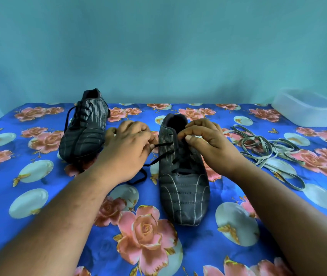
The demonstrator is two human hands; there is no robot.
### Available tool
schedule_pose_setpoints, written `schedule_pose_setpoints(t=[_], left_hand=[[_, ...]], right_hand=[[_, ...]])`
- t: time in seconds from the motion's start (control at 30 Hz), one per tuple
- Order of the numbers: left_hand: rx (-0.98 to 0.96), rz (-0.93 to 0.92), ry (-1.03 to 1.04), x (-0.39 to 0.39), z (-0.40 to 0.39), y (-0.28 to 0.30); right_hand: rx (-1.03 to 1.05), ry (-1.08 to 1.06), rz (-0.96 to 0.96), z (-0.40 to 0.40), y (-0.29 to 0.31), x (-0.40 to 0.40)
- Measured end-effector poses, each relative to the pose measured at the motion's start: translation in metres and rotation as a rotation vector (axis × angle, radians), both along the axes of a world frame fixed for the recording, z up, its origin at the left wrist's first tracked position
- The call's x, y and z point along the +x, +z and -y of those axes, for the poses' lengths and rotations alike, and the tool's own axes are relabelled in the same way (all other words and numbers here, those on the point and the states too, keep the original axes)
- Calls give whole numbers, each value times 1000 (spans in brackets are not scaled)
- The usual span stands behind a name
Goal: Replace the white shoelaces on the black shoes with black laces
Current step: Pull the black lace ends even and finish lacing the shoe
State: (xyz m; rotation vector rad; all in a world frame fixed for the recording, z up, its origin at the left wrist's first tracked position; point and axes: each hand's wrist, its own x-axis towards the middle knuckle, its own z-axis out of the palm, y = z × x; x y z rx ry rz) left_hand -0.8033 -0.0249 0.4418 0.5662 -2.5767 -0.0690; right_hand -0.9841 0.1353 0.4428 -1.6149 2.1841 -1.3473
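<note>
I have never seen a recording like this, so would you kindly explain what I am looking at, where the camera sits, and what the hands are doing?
There is no machine here: a person works with two bare hands, and the single picture comes from a wide-angle camera worn on the head, looking forward and down.

On a table covered with a blue flowered cloth stand two black shoes. The far shoe, on the left, already carries a black lace. The near shoe, in the middle, is being laced with a black lace.

The left hand pinches one end of that lace beside the shoe. The right hand has its fingers curled at the upper eyelets; it seems to pinch the lace there, though the fingers hide it.

To the right lie the removed white laces in a loose heap, and behind them an open white plastic container.
</note>
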Motion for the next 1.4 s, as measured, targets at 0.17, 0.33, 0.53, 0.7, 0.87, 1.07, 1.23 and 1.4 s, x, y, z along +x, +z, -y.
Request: schedule_pose_setpoints(t=[0.17,0.33,0.53,0.7,0.87,1.07,1.23,1.4], left_hand=[[-13,76,63,-1,0,-6],[-23,31,173,3,8,-6],[434,4,240,0,8,1],[783,-258,149,1,9,1],[976,-339,39,4,13,1],[344,-41,143,16,21,1],[132,57,225,12,17,-4],[111,52,334,14,18,-2]], right_hand=[[-7,13,60,-2,2,-3],[-7,51,129,-3,3,-3],[-10,48,230,-7,6,-4],[0,51,224,-9,4,-8],[18,48,145,-8,2,-9],[44,24,82,-8,2,-9],[44,24,55,-8,2,-8],[48,23,26,-7,1,-8]])
